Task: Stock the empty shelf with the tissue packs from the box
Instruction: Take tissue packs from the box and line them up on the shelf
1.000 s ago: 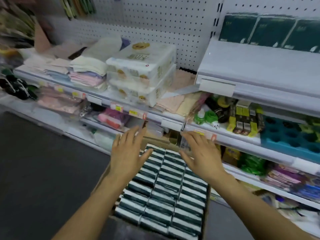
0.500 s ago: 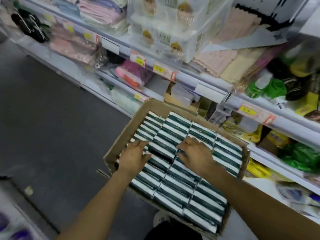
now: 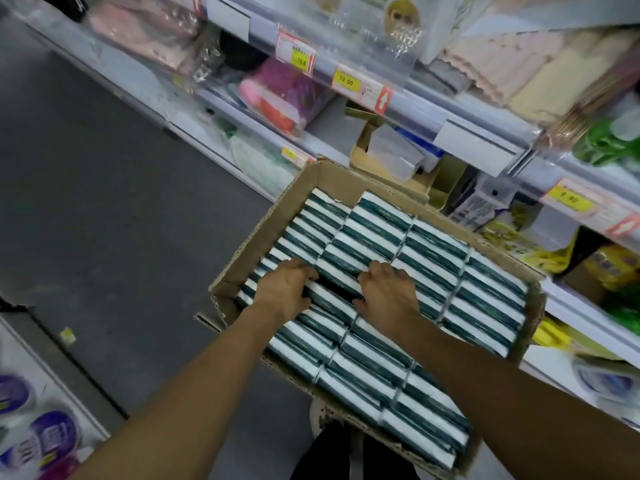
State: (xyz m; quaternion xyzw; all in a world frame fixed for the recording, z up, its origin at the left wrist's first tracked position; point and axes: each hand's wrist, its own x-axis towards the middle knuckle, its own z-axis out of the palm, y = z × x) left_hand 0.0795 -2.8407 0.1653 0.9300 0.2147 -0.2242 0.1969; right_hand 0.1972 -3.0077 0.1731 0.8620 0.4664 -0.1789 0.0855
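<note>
An open cardboard box (image 3: 263, 223) sits on the floor in front of the shelving, packed with several rows of green-and-white tissue packs (image 3: 429, 258). My left hand (image 3: 284, 289) and my right hand (image 3: 388, 292) are both down in the second column of packs. Their fingers dig in at either end of a small bunch of tissue packs (image 3: 332, 285), and a dark gap shows beside that bunch. The empty shelf is out of view.
Stocked store shelves (image 3: 485, 136) with yellow price tags (image 3: 346, 81) run diagonally along the top and right. Grey floor (image 3: 104, 202) lies to the left. Purple-topped goods (image 3: 52, 434) sit at bottom left. My leg and shoe (image 3: 322, 420) show below the box.
The view has tilted from the shelves down onto the box. Both hands went from hovering open over the packs to pressing their fingers in around a bunch of them.
</note>
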